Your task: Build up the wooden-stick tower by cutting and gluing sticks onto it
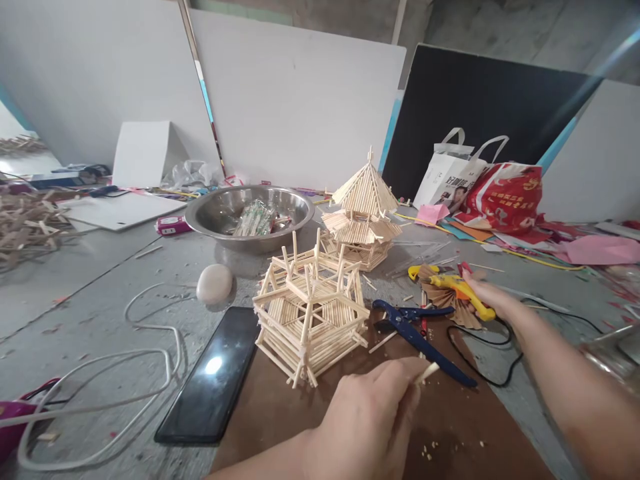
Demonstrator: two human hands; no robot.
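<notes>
My left hand (370,413) is closed low in the middle, with a short wooden stick (427,373) poking out between thumb and fingers. At the right, my right hand (483,290) is at a yellow glue gun (463,290), its fingers against the gun and partly hidden by it. Under the gun lies a pleated brown paper fan (447,307). A six-sided frame of glued sticks (310,313) with upright posts stands ahead of my left hand. Blue-handled cutters (420,340) lie between that hand and the glue gun.
A stick pagoda (363,213) with a pointed roof stands behind the frame, beside a steel basin (200,217). Left are a phone (210,380), a round pale stone (214,285) and a looped white cable (165,357). A brown board (280,433) lies below; bags (505,200) stand back right.
</notes>
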